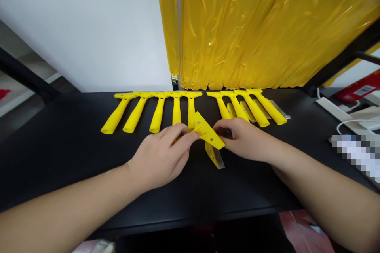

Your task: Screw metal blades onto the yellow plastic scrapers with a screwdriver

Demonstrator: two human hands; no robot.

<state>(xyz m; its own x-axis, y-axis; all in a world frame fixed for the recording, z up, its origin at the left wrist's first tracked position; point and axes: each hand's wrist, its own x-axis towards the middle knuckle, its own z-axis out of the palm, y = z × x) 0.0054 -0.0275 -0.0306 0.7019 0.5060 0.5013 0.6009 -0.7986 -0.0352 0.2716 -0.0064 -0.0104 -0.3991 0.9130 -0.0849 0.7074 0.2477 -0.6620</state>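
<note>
My left hand (pixel 166 152) is closed around a yellow scraper (pixel 209 132), its wide head with two screws angled down to the right. Right beside that head, my right hand (pixel 237 136) has its fingers curled in; the fingertips are partly hidden, and what they grip cannot be made out. Just below the scraper head lies a small yellow piece with a metal blade (pixel 215 156), on the black tabletop (pixel 166 201). Behind my hands, several yellow scraper handles (pixel 136 112) stand side by side on the left, and another group of yellow scraper handles (pixel 255 110) lies on the right.
More blade pieces (pixel 261 108) lie among the right-hand handles. Yellow plastic wrapping (pixel 252 27) and a white panel (pixel 89 27) rise behind the table. At the right edge are a white power strip (pixel 341 114), cables and a red box (pixel 360 85). Black frame posts flank the tabletop.
</note>
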